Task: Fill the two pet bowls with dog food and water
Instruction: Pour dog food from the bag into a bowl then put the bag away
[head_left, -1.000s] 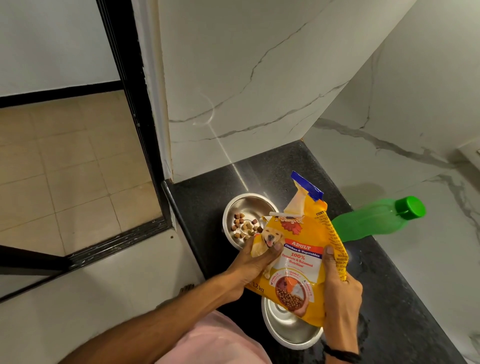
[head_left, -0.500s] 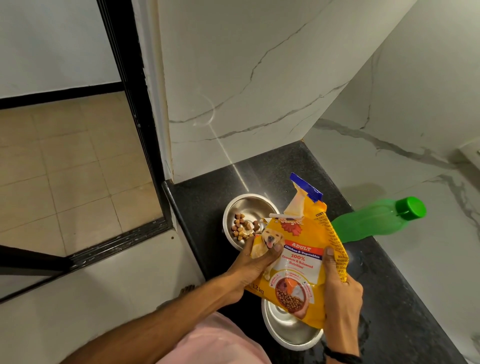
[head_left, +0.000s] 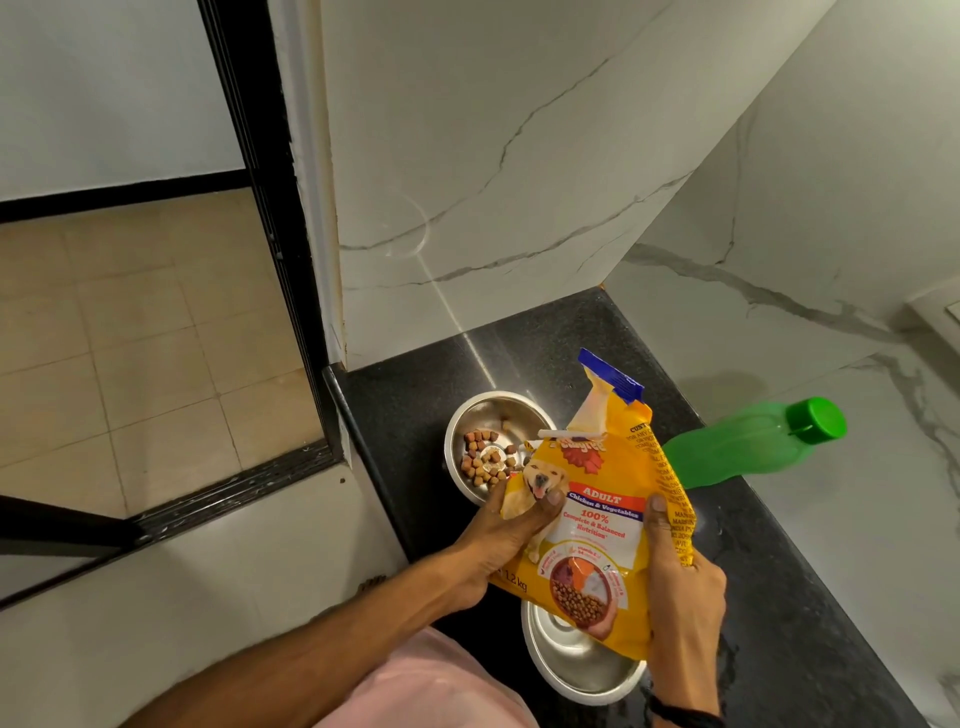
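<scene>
While a beige tiled floor (head_left: 130, 338) and a black door frame (head_left: 270, 234) take up the left side, a round steel bowl (head_left: 480, 413) sits on a black speckled stone ledge (head_left: 779, 597) with a small heap of brown kibble (head_left: 485, 460) in its bottom. Just right of it, the left hand (head_left: 498, 540) grips the left edge of a yellow dog food bag (head_left: 608, 519), thumb pressed on the printed front. The bag's torn, blue-edged mouth tilts up and hides that bowl's right rim. A second round steel bowl (head_left: 571, 665), nearer the person, lies partly hidden under the bag's bottom. The right hand (head_left: 680, 587) clasps the bag's right edge, thumb on the front. Further right, a translucent green plastic bottle (head_left: 737, 449) with its green cap on sits at the ledge's edge.
</scene>
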